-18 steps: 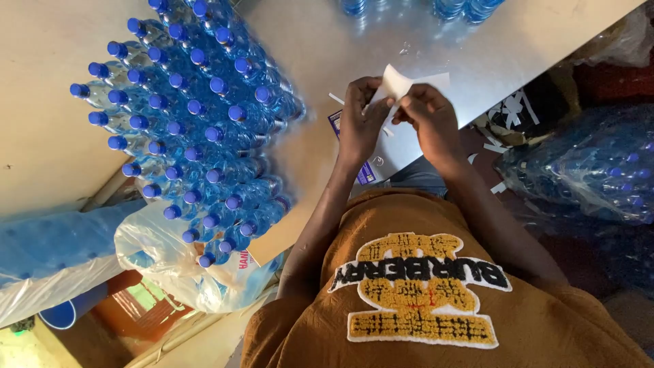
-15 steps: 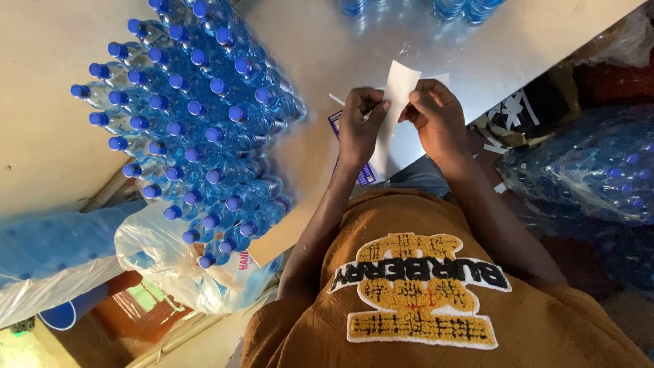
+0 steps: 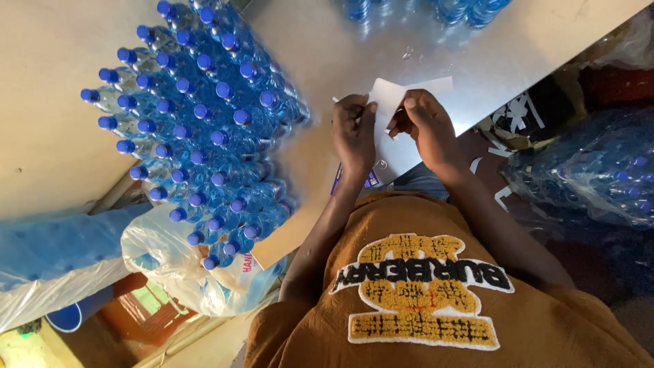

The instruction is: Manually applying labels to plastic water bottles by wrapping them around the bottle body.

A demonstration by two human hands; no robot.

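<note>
In the head view, both hands meet above the metal bench (image 3: 320,54), a little toward 12 o'clock from the picture's middle; the left hand (image 3: 354,133) pinches the left edge of a white paper slip (image 3: 392,95) between thumb and fingers, and the right hand (image 3: 426,126) grips the same slip from the right, fingers curled closed on it; the slip is held just over the bench edge; a blue printed label (image 3: 370,180) lies on the bench under the left wrist; at 9 to 10 o'clock stands a tight block of blue-capped water bottles (image 3: 197,129); at 3 o'clock a plastic-wrapped bottle pack (image 3: 593,170) lies below the bench; at 7 o'clock is a clear plastic bag (image 3: 163,259).
</note>
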